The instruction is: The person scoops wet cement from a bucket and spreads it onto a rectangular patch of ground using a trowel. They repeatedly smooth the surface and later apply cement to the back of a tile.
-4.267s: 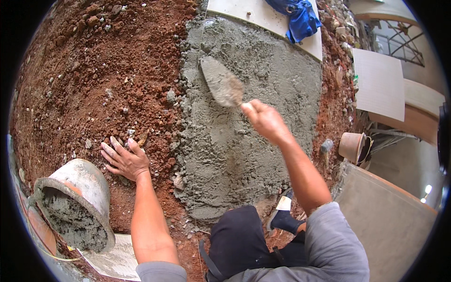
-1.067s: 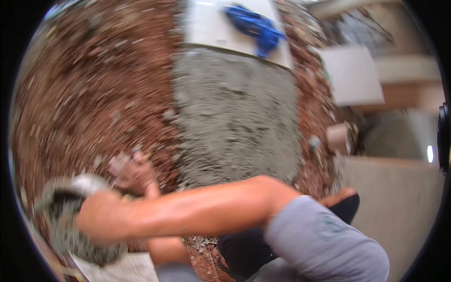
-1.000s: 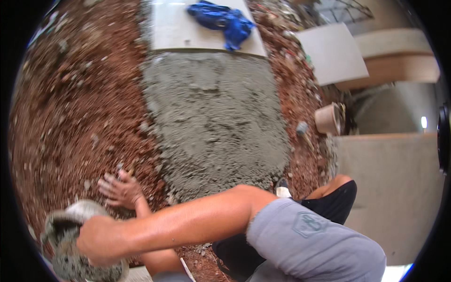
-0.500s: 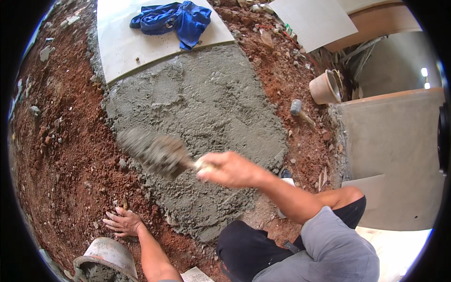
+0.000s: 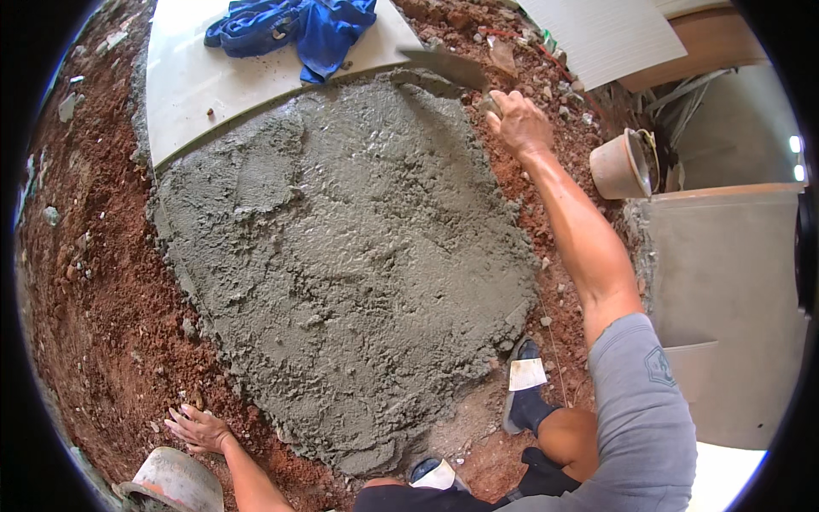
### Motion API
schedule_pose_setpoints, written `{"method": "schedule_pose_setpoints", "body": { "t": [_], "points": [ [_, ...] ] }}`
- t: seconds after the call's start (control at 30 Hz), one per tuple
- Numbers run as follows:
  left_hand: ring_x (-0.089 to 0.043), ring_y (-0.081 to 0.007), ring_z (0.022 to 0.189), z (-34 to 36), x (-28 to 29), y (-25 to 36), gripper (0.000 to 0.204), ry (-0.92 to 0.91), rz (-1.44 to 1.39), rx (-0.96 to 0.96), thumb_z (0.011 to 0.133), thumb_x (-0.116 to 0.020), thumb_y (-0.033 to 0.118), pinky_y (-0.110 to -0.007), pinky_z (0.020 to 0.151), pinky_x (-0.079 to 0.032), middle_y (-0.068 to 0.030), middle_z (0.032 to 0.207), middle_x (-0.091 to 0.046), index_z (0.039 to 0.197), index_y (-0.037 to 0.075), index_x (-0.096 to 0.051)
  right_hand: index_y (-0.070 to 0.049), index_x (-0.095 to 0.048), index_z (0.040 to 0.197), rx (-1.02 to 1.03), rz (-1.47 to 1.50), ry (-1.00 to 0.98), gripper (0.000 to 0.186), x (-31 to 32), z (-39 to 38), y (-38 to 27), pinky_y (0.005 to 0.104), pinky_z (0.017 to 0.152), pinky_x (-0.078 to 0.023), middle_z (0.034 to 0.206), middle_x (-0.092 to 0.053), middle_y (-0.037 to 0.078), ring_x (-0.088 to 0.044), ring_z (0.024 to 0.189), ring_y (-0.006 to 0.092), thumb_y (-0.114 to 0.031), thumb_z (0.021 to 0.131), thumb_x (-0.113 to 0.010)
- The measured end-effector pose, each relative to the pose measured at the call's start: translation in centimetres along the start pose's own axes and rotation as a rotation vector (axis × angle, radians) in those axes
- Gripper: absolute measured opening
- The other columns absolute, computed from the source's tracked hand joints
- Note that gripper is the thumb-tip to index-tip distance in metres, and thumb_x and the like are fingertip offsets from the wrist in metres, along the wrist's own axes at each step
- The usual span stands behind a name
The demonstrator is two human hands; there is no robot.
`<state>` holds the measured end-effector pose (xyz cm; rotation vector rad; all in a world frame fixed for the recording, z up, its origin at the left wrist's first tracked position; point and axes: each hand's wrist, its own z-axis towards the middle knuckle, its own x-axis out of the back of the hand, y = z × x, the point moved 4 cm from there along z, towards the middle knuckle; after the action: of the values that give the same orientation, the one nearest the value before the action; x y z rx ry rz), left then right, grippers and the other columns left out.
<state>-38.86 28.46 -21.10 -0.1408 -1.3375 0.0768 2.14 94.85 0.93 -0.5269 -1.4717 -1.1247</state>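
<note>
My right hand [image 5: 519, 122] is closed around the handle of a trowel [image 5: 445, 66], stretched out to the far right corner of the wet mortar bed [image 5: 358, 247]. The trowel's blade lies at the corner where the mortar meets a pale tile [image 5: 192, 102]; a small heap of mortar sits by the blade. My left hand [image 5: 200, 429] rests on the red soil at the lower left, fingers spread, holding nothing. Just below it stands a mortar-stained bucket [image 5: 177, 480], cut off by the lower edge.
A crumpled blue cloth [image 5: 294, 30] lies on the tile. Red gravelly soil [image 5: 94, 290] borders the mortar on the left. At the right, a second bucket [image 5: 621, 166] lies tipped beside a low wall [image 5: 725, 307]. White panels [image 5: 601, 38] lean at the top right.
My right hand has swung the trowel from above the left of the mortar to its far right corner. The mortar load on the blade has gone. My left hand stays on the soil.
</note>
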Motion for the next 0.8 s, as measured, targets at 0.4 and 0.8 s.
{"method": "schedule_pose_setpoints", "body": {
  "t": [0.4,0.8],
  "points": [
    [-0.038,-0.0299,0.135,0.2,-0.2,-0.6,0.049,0.065,-0.027,-0.099,0.099,-0.04,0.044,-0.047,0.111,-0.026,-0.0127,0.148,-0.04,0.137,0.015,-0.05,0.001,-0.051,0.123,-0.46,1.136,-0.652,0.041,-4.4,1.0,-9.7,0.0229,0.044,-0.051,0.087,-0.058,0.015,-0.056,0.056,0.0135,-0.032,0.101,-0.04],
    [-0.038,-0.0316,0.135,0.8,-0.6,-1.5,0.054,0.091,-0.137,-0.146,0.099,-0.038,0.048,-0.044,0.112,-0.027,-0.0178,0.147,-0.04,0.137,0.012,-0.05,-0.031,-0.041,0.139,0.062,-0.011,-0.567,0.042,-5.5,0.9,-0.3,0.0286,0.059,-0.056,0.097,-0.059,0.01,-0.061,0.069,0.0148,-0.047,0.103,-0.026]
  ]
}}
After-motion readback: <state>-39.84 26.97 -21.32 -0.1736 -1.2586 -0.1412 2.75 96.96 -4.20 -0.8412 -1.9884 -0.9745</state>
